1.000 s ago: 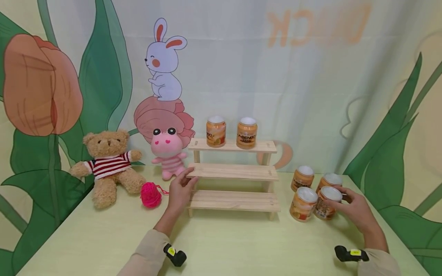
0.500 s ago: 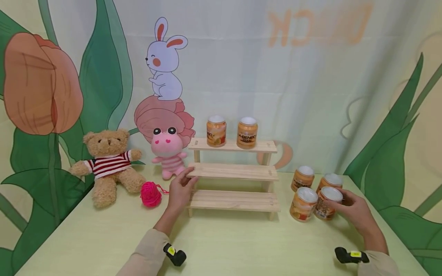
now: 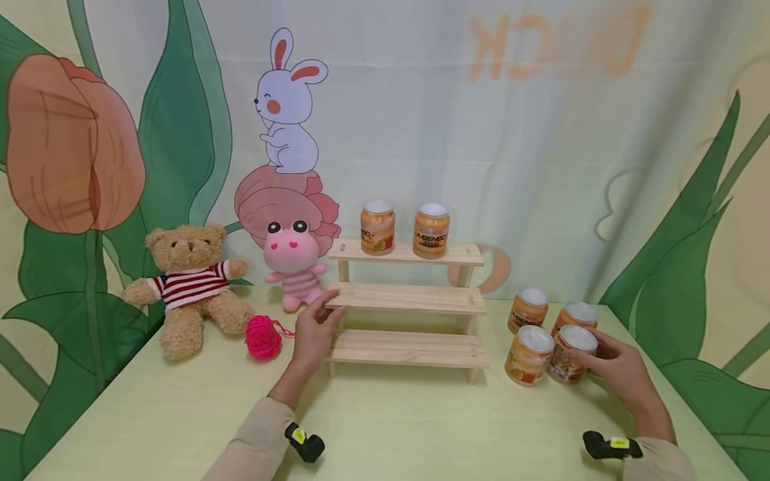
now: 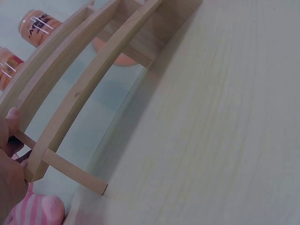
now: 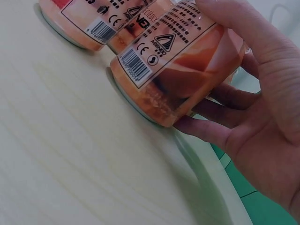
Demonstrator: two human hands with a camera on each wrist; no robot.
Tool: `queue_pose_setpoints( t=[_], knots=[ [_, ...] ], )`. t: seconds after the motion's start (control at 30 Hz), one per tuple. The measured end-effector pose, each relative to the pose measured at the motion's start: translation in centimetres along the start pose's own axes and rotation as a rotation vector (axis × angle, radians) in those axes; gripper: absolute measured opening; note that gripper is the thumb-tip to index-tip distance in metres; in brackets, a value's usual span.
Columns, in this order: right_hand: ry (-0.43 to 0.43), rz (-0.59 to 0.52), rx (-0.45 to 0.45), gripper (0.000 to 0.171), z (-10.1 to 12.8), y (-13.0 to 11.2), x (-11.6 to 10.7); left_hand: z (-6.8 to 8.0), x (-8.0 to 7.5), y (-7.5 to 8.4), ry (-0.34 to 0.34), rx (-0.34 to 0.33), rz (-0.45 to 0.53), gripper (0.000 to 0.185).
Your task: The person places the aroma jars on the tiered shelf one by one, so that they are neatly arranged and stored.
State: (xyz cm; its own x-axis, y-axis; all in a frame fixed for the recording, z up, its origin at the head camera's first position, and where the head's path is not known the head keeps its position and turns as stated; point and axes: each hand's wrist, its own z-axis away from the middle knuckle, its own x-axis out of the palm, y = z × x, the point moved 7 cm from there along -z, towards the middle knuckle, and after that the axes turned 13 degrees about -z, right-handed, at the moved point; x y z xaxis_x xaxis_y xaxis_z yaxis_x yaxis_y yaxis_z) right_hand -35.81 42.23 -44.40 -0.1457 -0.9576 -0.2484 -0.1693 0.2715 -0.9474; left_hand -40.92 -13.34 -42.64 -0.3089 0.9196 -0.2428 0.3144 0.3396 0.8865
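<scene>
Right now, line by line:

Right hand: the right hand is wrapped round the jar at the front right of a group of four — thumb over the top side, fingers curled beneath, as the right wrist view shows.
Held jar: orange label with a barcode, pale lid; it stands on the table, its base on the surface, touching the neighbouring jar on its left.
Other jars: two more behind, and two on the top step of the shelf.
Left hand: the left hand rests against the left end of the wooden shelf, fingertips touching the edge of the middle step, thumb by the upright — fingers fairly straight, clamped on nothing.
Shelf: three steps, standing mid-table in front of the printed curtain.
Beside the left hand: a pink yarn ball just to its left, then a teddy bear in a striped jumper and a pink plush toy near the shelf's left end.
</scene>
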Motion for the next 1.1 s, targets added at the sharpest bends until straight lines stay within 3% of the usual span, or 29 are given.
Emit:
queue_pose_setpoints(
  t=[0.33, 0.57, 0.73, 1.0, 1.1],
  knots=[
    [0.009, 0.043, 0.025, 0.078, 0.4, -0.5, -0.1, 0.2, 0.0, -0.2, -0.011, -0.026, 0.008, 0.034],
    [-0.051, 0.066, 0.032, 0.075, 0.5, -1.5, -0.5, 0.1, -0.1, -0.1, -0.012, -0.031, 0.002, 0.036],
    [-0.045, 0.027, -0.013, 0.07, 0.6, -3.3, -1.4, 0.0, -0.1, 0.1, -0.011, -0.031, -0.026, 0.036],
    [-0.01, 0.133, -0.045, 0.075, 1.3, -7.0, -2.2, 0.0, 0.0, 0.0, -0.013, -0.02, -0.002, 0.034],
    [0.033, 0.098, -0.072, 0.073, 1.6, -8.1, -2.6, -0.1, 0.1, -0.2, -0.025, -0.026, 0.006, 0.035]
  ],
)
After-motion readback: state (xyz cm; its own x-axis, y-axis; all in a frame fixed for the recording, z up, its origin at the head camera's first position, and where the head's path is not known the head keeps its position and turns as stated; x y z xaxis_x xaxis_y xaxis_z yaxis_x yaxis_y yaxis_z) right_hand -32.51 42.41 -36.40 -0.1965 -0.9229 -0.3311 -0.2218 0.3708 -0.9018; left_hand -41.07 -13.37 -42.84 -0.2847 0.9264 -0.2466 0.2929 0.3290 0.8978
